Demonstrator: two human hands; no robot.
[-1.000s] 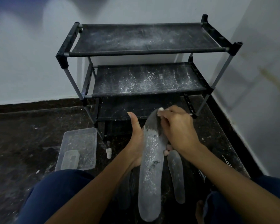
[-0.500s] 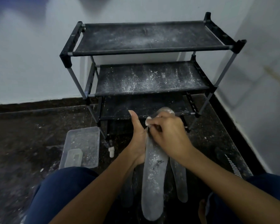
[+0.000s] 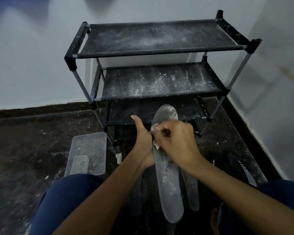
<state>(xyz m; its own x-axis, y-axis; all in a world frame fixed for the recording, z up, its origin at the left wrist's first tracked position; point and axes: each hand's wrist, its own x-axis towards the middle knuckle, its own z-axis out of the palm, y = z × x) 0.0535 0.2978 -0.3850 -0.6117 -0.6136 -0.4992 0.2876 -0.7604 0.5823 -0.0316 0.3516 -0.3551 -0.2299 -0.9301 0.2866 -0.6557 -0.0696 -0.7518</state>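
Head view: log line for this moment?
left hand holds grey insole | right hand presses white wad on its upper half | dusty rack behind | clear tub on floor at left

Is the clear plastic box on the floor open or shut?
Open: the clear plastic box shows no lid, and a smaller clear piece lies inside it.

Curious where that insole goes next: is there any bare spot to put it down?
The rack's top shelf and middle shelf are bare though dusty; so is the floor left of the tub. Between the knees it's crowded with other insoles.
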